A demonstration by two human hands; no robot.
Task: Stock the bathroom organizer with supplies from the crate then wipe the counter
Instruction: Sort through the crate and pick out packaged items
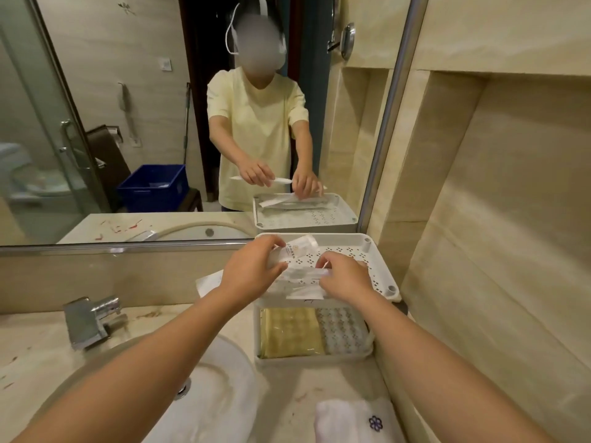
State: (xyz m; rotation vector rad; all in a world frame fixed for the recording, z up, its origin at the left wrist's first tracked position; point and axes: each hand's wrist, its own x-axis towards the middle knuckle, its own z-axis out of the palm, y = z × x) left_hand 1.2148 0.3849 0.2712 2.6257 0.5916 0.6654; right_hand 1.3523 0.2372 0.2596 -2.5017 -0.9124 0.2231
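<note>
Head view. Two-tier white organizer (348, 251) stands on the counter (335, 382) at far right, against the side wall and below the mirror (144, 107). Both hands are over its perforated top tray, close together but not touching. Left hand (252, 271): fingers curled round a bunch of white sachets (302, 249), one with a small printed logo pointing far-right over the tray, another corner sticking out to the left of the wrist. Right hand (347, 278): thumb and forefinger pinch a thin wrapped strip (303, 274) just above the tray; the wrapper is blurred, possibly a toothbrush or comb pack, contents not readable. A flat white packet (305, 294) lies on the near edge of the top tray, overhanging slightly. Lower tier holds a gold packet (291, 332) on the left and a patterned packet (343, 329) touching it on the right. The blue crate (153, 187) shows only as a reflection in the mirror, behind the person, well apart from the organizer. Faucet (91, 319) at left, basin (217, 378) near it. A folded white towel (348, 420) with a purple flower mark lies on the near counter, in front of the organizer. Reddish smears mark the counter at left.
</note>
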